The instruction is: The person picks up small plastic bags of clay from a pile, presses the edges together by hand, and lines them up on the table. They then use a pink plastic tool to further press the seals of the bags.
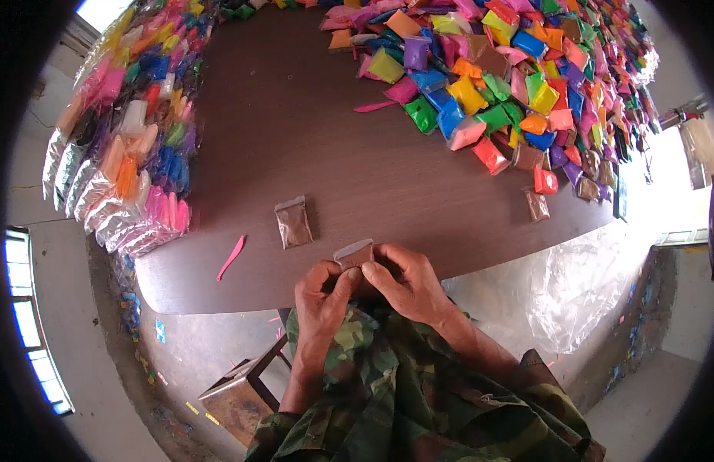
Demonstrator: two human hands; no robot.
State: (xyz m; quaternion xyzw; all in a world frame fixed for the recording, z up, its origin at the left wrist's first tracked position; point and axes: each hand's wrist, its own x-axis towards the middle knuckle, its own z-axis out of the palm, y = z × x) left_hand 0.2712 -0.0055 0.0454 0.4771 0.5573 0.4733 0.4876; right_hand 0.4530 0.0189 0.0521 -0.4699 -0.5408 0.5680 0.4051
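Both my hands pinch a small clear packet of brown clay-like material (355, 255) just above the table's near edge. My left hand (323, 292) grips its left side between thumb and fingers. On the right side, my right hand (407, 283) holds it the same way, the thumbs close together. The lower part of the packet is hidden behind the thumbs. Another brown packet (294, 224) lies flat on the table, up and left of my hands. Farther left rests a thin pink plastic tool (231, 257), shaped like a small knife.
A large heap of colourful packets (480, 92) covers the right and far side of the dark table (264, 131). Stacked bags with coloured contents (134, 154) line the left side. One brown packet (536, 205) lies near the right edge. A stool (245, 393) and clear plastic sheeting (573, 292) are below.
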